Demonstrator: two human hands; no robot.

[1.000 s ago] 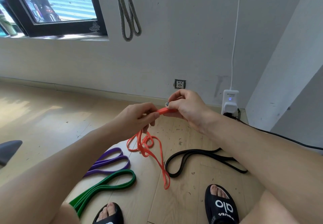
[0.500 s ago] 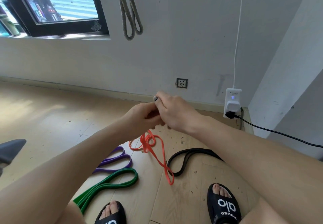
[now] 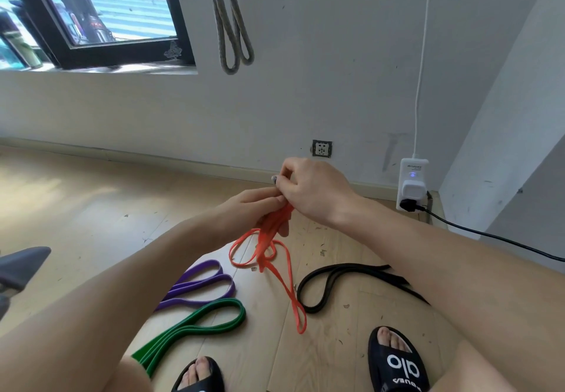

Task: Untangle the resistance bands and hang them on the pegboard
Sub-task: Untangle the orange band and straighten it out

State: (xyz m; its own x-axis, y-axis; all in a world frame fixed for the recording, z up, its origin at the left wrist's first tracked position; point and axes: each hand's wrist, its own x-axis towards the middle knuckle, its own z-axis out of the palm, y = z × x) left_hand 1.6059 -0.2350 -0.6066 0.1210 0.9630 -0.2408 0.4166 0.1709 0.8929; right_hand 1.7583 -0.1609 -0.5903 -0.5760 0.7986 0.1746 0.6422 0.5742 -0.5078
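While our left hand [image 3: 244,211] curls its fingers around the upper part of the orange band [image 3: 269,247], our right hand [image 3: 312,192] pinches the same band at its top, the two hands touching above the wooden floor [image 3: 76,208]. The band's tangled loops hang down from our grip, and its long end trails onto the floor between our feet. On the floor lie the purple band [image 3: 198,284] and the green band [image 3: 195,321] to the left, side by side, and the black band [image 3: 333,281] to the right. A grey band [image 3: 232,24] hangs on the wall.
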